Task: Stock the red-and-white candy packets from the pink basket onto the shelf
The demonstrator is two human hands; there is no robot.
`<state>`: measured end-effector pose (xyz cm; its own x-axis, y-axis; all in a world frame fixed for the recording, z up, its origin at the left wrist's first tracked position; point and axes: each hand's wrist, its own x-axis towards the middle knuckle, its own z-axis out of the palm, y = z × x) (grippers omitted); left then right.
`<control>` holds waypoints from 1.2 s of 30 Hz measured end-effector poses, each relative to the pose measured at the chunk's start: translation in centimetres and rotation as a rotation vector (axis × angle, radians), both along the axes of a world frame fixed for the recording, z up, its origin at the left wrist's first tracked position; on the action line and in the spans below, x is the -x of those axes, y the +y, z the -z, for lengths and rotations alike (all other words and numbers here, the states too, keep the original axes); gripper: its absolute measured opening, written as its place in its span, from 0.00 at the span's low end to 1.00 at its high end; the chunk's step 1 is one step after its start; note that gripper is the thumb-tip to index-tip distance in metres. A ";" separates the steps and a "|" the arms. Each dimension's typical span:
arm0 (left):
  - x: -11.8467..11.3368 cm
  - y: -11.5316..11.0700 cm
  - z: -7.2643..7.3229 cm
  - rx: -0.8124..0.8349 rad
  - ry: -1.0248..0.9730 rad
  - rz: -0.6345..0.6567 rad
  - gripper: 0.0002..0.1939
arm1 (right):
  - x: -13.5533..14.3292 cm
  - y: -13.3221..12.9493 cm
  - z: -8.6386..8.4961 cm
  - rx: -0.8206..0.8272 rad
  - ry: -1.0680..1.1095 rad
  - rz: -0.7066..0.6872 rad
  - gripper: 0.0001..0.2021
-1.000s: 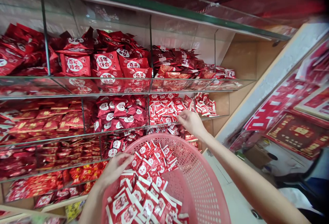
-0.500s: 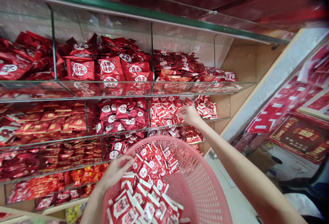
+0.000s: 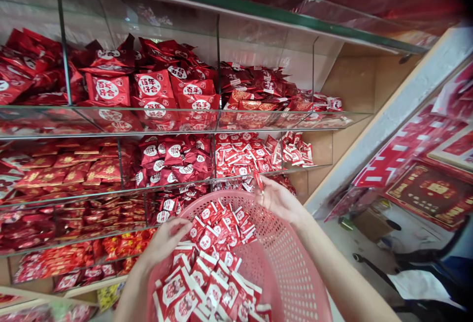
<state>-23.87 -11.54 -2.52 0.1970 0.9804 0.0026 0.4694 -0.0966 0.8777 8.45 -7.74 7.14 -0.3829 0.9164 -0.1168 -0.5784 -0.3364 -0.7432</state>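
Observation:
A pink perforated basket (image 3: 295, 253) holds many small red-and-white packets (image 3: 218, 287), in two heaps of different packets. My left hand (image 3: 170, 236) lies at the basket's left rim, its fingers curved beside the upper heap; whether it grips the rim or a packet is hidden. Over the basket's upper right rim, my right hand (image 3: 277, 198) pinches a small red packet (image 3: 259, 182). Behind it, similar red packets (image 3: 246, 154) fill a compartment of the glass shelf (image 3: 177, 194).
Upper compartments hold larger red bags (image 3: 153, 85); lower ones at the left hold red and orange packets (image 3: 125, 245). A wooden side panel (image 3: 391, 76) bounds the shelves at the right. Red goods (image 3: 432, 189) and a dark-framed object with a white sheet (image 3: 421, 282) are beyond it.
My right hand has come back from the shelf compartment, down to the basket's rim, with a red packet now visible in its fingers. My left hand has hardly moved. The view has shifted slightly.

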 end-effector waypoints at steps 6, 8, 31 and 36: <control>0.1 0.2 0.3 -0.006 0.026 0.015 0.19 | 1.2 -1.6 3.3 0.091 -0.048 -0.037 0.12; 0.1 0.1 0.3 -0.011 0.031 0.012 0.19 | 1.3 -2.0 3.7 0.091 -0.081 -0.069 0.10; -0.1 0.1 -0.3 -0.015 0.042 0.052 0.18 | 1.8 -2.7 7.8 -0.093 -0.750 0.046 0.14; 0.0 0.1 -0.2 -0.016 0.030 0.048 0.18 | 2.3 -1.4 10.0 -0.356 -1.022 0.222 0.15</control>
<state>-23.83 -11.47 -2.34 0.2441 0.9697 0.0116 0.4902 -0.1336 0.8613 6.18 -9.14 -2.84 -0.0794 0.9968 -0.0003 0.3428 0.0270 -0.9390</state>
